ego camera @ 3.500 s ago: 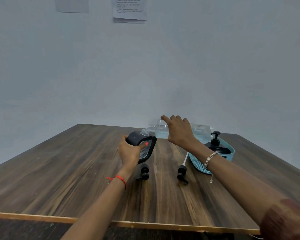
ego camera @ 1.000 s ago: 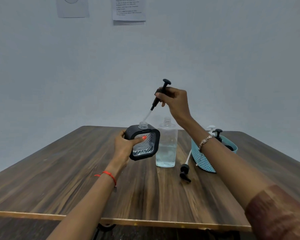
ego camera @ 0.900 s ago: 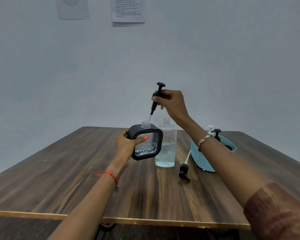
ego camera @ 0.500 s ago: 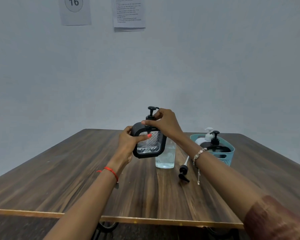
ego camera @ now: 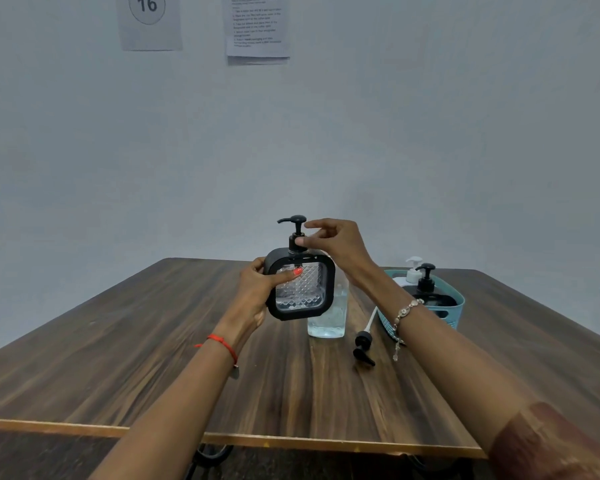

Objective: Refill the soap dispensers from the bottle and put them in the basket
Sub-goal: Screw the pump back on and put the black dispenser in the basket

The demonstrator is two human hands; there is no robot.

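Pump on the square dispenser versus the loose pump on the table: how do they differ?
The fitted pump stands upright in the square dispenser's neck; the loose pump lies flat on the table. The right hand pinches the fitted pump's collar; nothing touches the loose pump. The loose pump's white tube is exposed; the fitted pump's is out of sight. Both are black.

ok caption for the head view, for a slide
Left hand holds the square black dispenser while the right hand pinches the collar of its pump.
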